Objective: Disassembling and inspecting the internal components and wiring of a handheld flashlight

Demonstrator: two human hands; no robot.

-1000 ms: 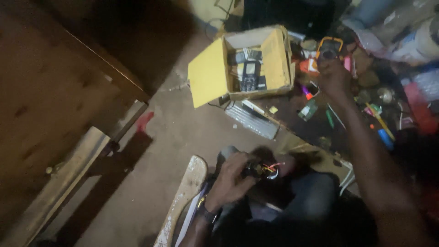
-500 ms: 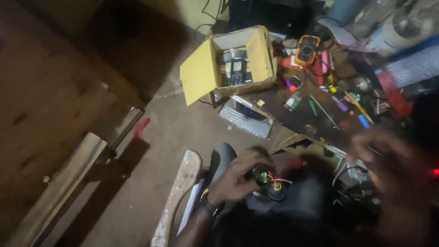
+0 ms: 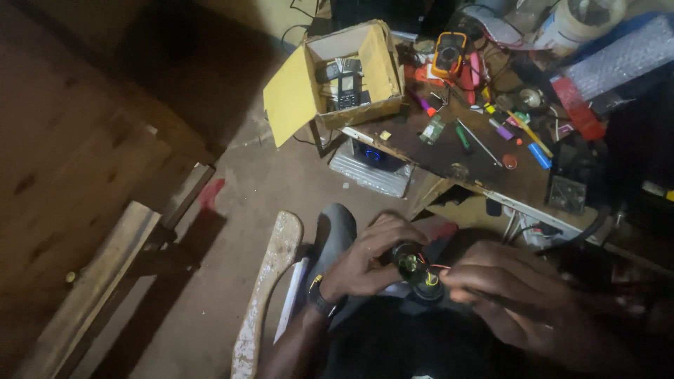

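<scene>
Holding a small dark round part (image 3: 414, 270) in my lap, I have my left hand (image 3: 368, 260) curled around its left side, fingers closed on it. It carries yellowish terminals on top and thin red wire beside them. My right hand (image 3: 516, 291) comes in from the right with the fingertips pinched together just at the part's edge, touching near the wire; whether they grip the wire itself I cannot tell, as the hand is blurred and dim.

Beyond my knees stands a cluttered desk (image 3: 449, 151). On its left end sits an open yellow cardboard box (image 3: 382, 67), its flap hanging down over the edge; inside lie several dark handsets, packed side by side. Right of the box rests a yellow multimeter (image 3: 449, 52), and further along the top are scattered small tools, pens and coloured bits. A white plastic tub (image 3: 583, 17) stands at the far right corner. Below the desk, on the floor, lies a silver ribbed device (image 3: 372, 168). A pale wooden plank (image 3: 267, 288) lies by my left leg.
</scene>
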